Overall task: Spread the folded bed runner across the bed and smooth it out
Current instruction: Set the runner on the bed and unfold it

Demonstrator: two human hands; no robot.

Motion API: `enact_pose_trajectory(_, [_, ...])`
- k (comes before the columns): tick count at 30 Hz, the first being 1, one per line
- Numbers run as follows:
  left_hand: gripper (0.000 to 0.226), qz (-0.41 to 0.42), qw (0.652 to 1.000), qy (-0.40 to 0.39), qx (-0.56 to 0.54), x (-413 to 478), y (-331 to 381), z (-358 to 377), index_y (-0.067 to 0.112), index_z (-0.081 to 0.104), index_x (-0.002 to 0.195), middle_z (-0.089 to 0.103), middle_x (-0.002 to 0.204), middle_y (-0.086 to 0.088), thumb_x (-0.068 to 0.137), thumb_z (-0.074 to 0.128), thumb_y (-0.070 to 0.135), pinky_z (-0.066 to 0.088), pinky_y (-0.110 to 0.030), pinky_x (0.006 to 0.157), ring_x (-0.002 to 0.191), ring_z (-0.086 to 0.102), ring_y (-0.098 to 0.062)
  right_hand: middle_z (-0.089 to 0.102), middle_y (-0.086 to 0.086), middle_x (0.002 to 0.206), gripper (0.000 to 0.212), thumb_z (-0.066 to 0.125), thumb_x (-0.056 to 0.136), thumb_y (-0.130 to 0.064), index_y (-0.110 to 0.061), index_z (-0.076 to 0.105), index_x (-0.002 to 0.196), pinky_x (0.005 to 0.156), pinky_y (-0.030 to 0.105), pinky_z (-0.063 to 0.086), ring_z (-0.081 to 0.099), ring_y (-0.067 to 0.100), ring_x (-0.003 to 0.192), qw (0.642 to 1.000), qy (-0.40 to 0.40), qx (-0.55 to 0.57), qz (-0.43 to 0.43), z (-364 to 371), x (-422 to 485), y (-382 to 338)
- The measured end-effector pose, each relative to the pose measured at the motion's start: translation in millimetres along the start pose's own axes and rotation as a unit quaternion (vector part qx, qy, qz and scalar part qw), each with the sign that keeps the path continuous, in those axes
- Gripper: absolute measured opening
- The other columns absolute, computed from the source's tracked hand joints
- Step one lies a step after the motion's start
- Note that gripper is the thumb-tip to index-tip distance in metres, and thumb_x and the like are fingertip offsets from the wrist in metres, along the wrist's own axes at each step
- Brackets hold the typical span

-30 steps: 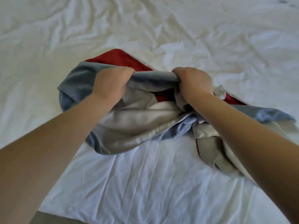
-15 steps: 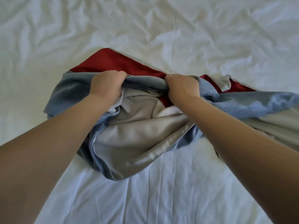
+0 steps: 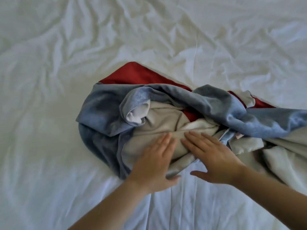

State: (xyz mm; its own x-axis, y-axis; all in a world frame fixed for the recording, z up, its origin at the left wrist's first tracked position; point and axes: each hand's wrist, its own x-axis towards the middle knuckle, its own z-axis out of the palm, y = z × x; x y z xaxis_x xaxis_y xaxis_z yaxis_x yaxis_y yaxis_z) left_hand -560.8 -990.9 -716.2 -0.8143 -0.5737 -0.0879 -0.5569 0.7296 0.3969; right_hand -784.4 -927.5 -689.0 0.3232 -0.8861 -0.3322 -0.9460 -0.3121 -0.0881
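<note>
The bed runner (image 3: 103, 113) lies bunched in a heap on the white bed sheet (image 3: 49, 63). It shows blue velvet, a red satin strip along its far edge and a pale grey lining at the middle, and it trails off the right edge of the view. My left hand (image 3: 154, 165) lies flat, fingers straight, on the grey lining at the heap's near edge. My right hand (image 3: 214, 158) lies flat beside it on the same fold, fingers straight and thumb spread over the sheet. Neither hand grips the cloth.
The wrinkled white sheet fills the whole view, on every side of the runner. No bed edge or other object shows.
Both hands have let go of the runner's blue edge, which they held up. The runner has dropped onto the sheet, and both hands now lie flat on its near side.
</note>
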Motion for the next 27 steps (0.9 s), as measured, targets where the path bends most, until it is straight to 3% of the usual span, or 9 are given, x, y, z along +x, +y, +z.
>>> enact_pose_trajectory(3, [0.086, -0.003, 0.998, -0.030, 0.051, -5, 15, 29, 0.004, 0.045, 0.138, 0.045, 0.143, -0.018, 0.067, 0.066, 0.049, 0.033, -0.038, 0.110, 0.134, 0.042, -0.028, 0.033, 0.013, 0.151, 0.086, 0.074, 0.071, -0.030, -0.007, 0.035, 0.145, 0.113, 0.041, 0.019, 0.033, 0.027, 0.138, 0.998, 0.014, -0.051, 0.031, 24, -4, 6])
enact_pose_trajectory(6, [0.048, 0.010, 0.997, 0.032, 0.075, -1, 12, 44, 0.001, 0.062, 0.122, 0.062, 0.125, -0.018, 0.081, 0.041, 0.012, 0.049, -0.036, 0.094, 0.116, 0.060, -0.027, 0.049, 0.016, 0.140, 0.060, 0.058, 0.078, -0.005, -0.004, 0.046, 0.137, 0.107, 0.045, 0.037, 0.051, 0.033, 0.125, 0.991, 0.106, -0.058, 0.049, 41, 0, -2])
enact_pose_trajectory(8, [0.047, 0.038, 0.992, 0.060, 0.104, 1, 6, 47, 0.002, 0.069, 0.111, 0.068, 0.114, -0.016, 0.079, 0.036, 0.007, 0.054, -0.034, 0.084, 0.105, 0.067, -0.025, 0.060, 0.017, 0.127, 0.049, 0.046, 0.079, -0.001, -0.002, 0.059, 0.126, 0.093, 0.048, 0.047, 0.060, 0.035, 0.113, 0.983, 0.163, -0.055, 0.060, 49, 3, -9])
enact_pose_trajectory(11, [0.043, 0.055, 0.984, 0.096, 0.136, -1, 0, 43, 0.006, 0.074, 0.100, 0.073, 0.100, -0.011, 0.075, 0.039, 0.005, 0.059, -0.028, 0.059, 0.086, 0.072, -0.021, 0.068, 0.016, 0.113, 0.041, 0.049, 0.076, 0.000, -0.002, 0.068, 0.112, 0.082, 0.045, 0.054, 0.067, 0.032, 0.100, 0.973, 0.215, -0.052, 0.067, 54, 7, -19])
enact_pose_trajectory(15, [0.039, 0.049, 0.982, 0.114, 0.141, -22, 1, 22, 0.006, 0.074, 0.096, 0.074, 0.086, -0.009, 0.066, 0.049, 0.002, 0.048, -0.023, 0.035, 0.056, 0.068, -0.020, 0.073, 0.010, 0.099, 0.039, 0.046, 0.074, -0.002, -0.006, 0.073, 0.101, 0.072, 0.036, 0.057, 0.071, 0.028, 0.087, 0.963, 0.256, -0.040, 0.077, 48, 5, -34])
enact_pose_trajectory(19, [0.054, 0.033, 0.983, 0.118, 0.137, -52, 1, 5, 0.002, 0.073, 0.097, 0.072, 0.080, -0.010, 0.045, 0.068, -0.011, 0.046, -0.022, 0.035, 0.048, 0.064, -0.023, 0.074, 0.007, 0.096, 0.035, 0.060, 0.068, -0.001, -0.008, 0.074, 0.099, 0.065, 0.034, 0.057, 0.072, 0.028, 0.083, 0.955, 0.286, -0.028, 0.074, 45, -5, -63])
enact_pose_trajectory(21, [0.055, 0.036, 0.983, 0.111, 0.141, -71, -9, 0, 0.001, 0.072, 0.099, 0.072, 0.084, -0.011, 0.045, 0.075, -0.011, 0.050, -0.025, 0.039, 0.056, 0.067, -0.025, 0.074, 0.005, 0.089, 0.034, 0.052, 0.072, -0.006, -0.010, 0.075, 0.096, 0.058, 0.029, 0.056, 0.072, 0.026, 0.075, 0.951, 0.298, -0.020, 0.080, 44, -4, -86])
enact_pose_trajectory(25, [0.035, 0.066, 0.984, 0.065, 0.151, -102, -44, -26, -0.001, 0.071, 0.096, 0.072, 0.091, -0.016, 0.072, 0.048, 0.011, 0.057, -0.033, 0.050, 0.078, 0.072, -0.028, 0.068, -0.002, 0.066, 0.034, 0.040, 0.073, -0.015, -0.018, 0.073, 0.080, 0.042, 0.021, 0.043, 0.064, 0.020, 0.054, 0.953, 0.281, 0.034, 0.112, 36, 13, -147])
enact_pose_trajectory(27, [0.029, 0.049, 0.984, 0.049, 0.164, -112, -64, -46, -0.001, 0.072, 0.090, 0.072, 0.092, -0.018, 0.070, 0.054, 0.011, 0.058, -0.037, 0.052, 0.078, 0.072, -0.030, 0.065, -0.003, 0.058, 0.032, 0.039, 0.075, -0.019, -0.022, 0.072, 0.076, 0.039, 0.018, 0.037, 0.060, 0.017, 0.046, 0.958, 0.250, 0.060, 0.126, 29, 28, -179])
